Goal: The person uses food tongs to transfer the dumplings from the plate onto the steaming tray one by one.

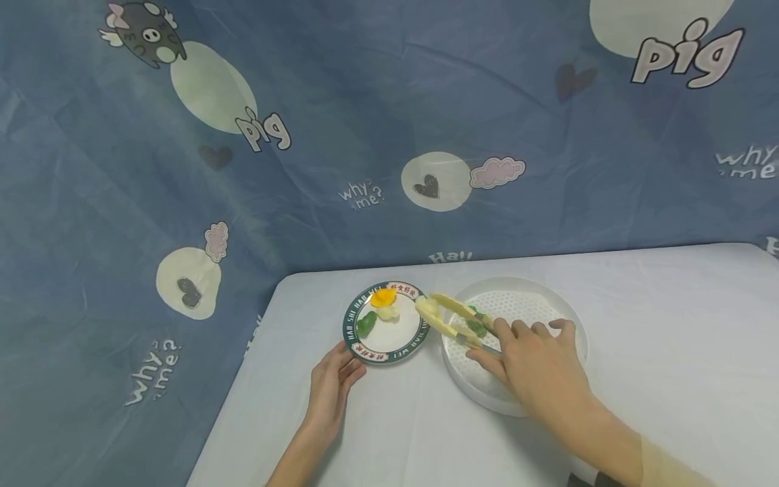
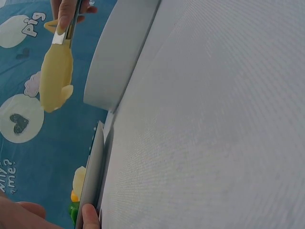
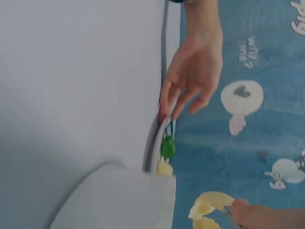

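Note:
My left hand (image 1: pixel 331 389) pinches the near-left rim of a small round plate (image 1: pixel 398 338), white with a green lettered border. The plate is tipped slightly in the left wrist view, with the thumb (image 2: pixel 89 217) at its edge. On it lie a yellow piece (image 1: pixel 383 297), a pale cream piece (image 1: pixel 387 313) and a green piece (image 1: pixel 366 325). My right hand (image 1: pixel 541 365) grips metal tongs with pale yellow tips (image 1: pixel 447 329). Between those tips is a pale cream piece (image 3: pixel 201 208), held up near the plate's right rim.
A round white tray (image 1: pixel 477 396) with a perforated base stands right of the plate, under the tongs and right hand. Green pieces (image 1: pixel 477 327) show in it behind the tongs. A blue printed cloth (image 1: pixel 341 88) hangs behind the white table (image 1: pixel 669 352).

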A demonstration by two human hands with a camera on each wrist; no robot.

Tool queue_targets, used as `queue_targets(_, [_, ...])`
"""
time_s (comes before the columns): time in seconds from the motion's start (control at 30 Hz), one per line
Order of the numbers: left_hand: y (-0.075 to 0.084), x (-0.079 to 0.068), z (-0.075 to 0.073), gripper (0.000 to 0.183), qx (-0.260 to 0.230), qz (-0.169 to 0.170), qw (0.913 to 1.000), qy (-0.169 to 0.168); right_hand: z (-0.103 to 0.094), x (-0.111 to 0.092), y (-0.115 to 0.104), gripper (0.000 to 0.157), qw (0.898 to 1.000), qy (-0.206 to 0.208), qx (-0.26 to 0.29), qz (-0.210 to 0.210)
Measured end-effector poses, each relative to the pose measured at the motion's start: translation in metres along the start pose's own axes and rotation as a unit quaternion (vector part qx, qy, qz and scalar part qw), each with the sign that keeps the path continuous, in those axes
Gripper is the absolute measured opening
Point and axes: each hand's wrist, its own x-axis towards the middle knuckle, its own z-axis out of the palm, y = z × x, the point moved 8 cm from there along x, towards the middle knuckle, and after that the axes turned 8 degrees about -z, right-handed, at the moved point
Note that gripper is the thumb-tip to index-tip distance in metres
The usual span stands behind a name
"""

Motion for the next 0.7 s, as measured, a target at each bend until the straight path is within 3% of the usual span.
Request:
queue_targets(0.43, [0.000,-0.001,0.000,0.064,0.004,-0.006,1.0000,0.004,0.009,-0.012,0.045,0.060,0.999,-0.031,0.007,0.044])
queue_targets(0.7, [0.001,-0.001,0.000,0.064,0.002,-0.005,1.0000,0.005,0.018,-0.018,0.062,0.059,0.998,-0.028,-0.003,0.059])
